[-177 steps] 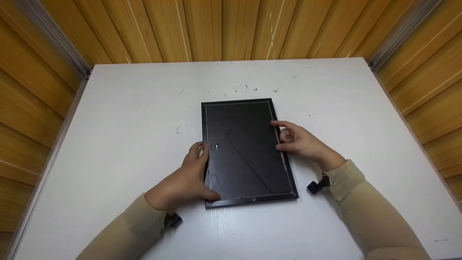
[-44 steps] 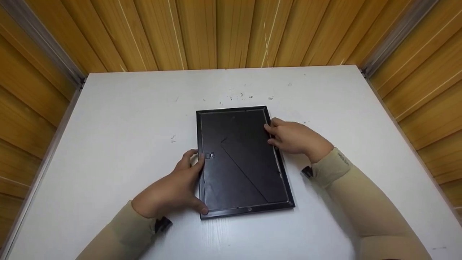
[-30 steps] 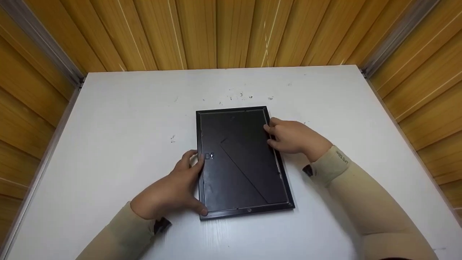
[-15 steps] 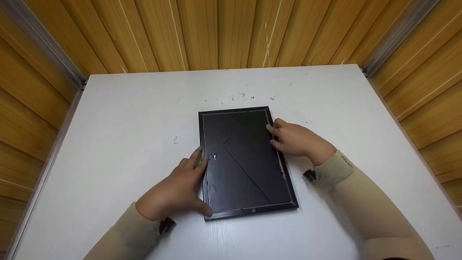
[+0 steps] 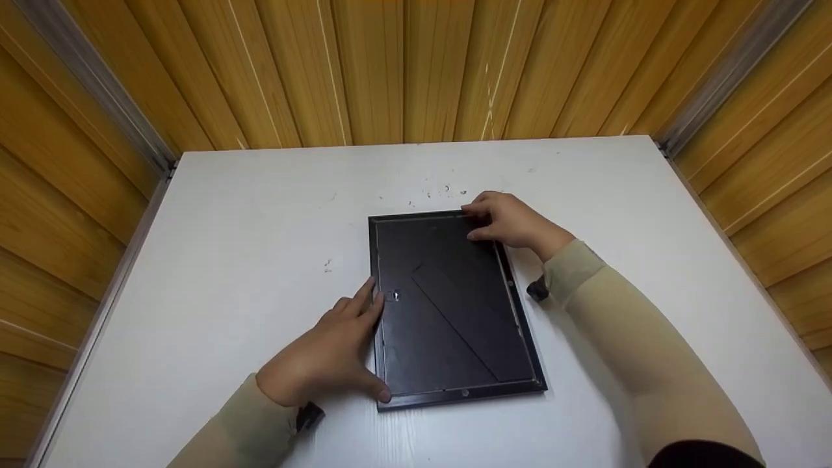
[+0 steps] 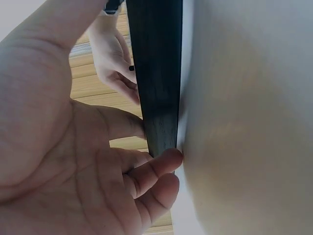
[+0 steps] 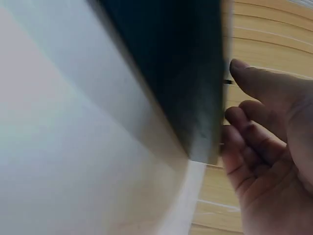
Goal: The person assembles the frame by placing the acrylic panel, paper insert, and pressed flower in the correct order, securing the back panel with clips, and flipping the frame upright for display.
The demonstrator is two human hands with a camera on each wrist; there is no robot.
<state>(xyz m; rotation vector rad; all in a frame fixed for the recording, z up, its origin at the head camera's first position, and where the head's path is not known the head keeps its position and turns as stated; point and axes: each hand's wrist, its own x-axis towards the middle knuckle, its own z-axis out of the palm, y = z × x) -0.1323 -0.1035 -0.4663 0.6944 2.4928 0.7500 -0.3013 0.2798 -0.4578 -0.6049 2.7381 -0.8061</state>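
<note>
The frame [image 5: 448, 325] lies back-up on the desk [image 5: 227, 260]. The left hand [image 5: 331, 351], spread wide, touches its side. The right hand [image 5: 513, 220], half open, pinches nothing at the far corner. They seem to be checking the edges; next needs gentle fingers.

Fingers [image 7: 235, 157] just beside dark frame [image 7: 168, 63]; white tabletop [image 7: 73, 147].

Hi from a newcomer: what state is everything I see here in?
Picture frame: back side up, lying on the table.
Stand flap: folded flat against the back.
Left grip: fingers along the frame's left edge, thumb at its near-left corner.
Right grip: fingers bent, at the far-right corner.
White table: marked with dark specks.
</note>
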